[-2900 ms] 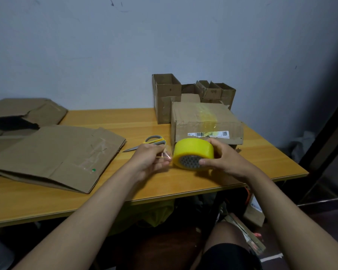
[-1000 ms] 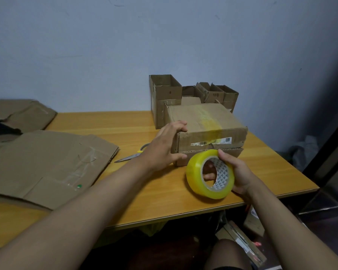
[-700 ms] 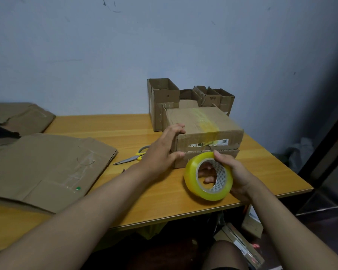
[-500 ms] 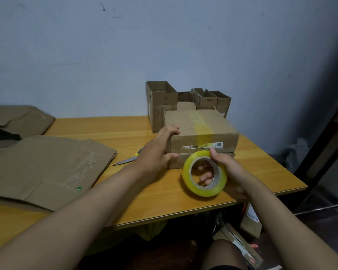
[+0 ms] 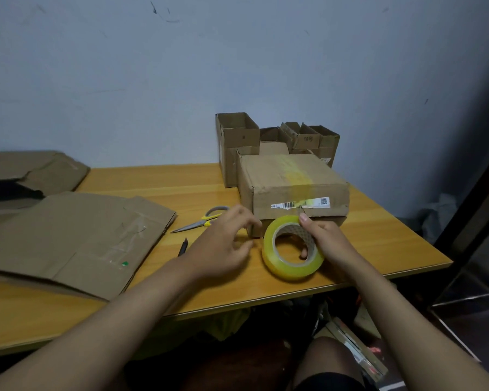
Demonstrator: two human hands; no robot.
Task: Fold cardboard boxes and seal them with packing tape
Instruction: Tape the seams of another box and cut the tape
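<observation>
One box (image 5: 294, 190) near the table's (image 5: 153, 182) right edge is folded, yellow strip across top and down its front, right hand (image 5: 326, 241) gripping the tape roll (image 5: 291, 249) there, left hand (image 5: 223, 244) loose and empty, flat cardboard (image 5: 68, 238) at left unfolded.

Dim, flat indoor light; source not visible. Bluish-grey wall (image 5: 181, 80) darkens toward right edge and corners. Space under table (image 5: 158, 193) almost black. Soft shadows only, beside left hand (image 5: 223, 244) and tape roll (image 5: 292, 248). No hard glare; faint sheen on tabletop. Left hand's fingers motion-blurred. Wide-angle bend at edges: forearms stretched, table edge curved. Fine detail soft, slightly noisy.
</observation>
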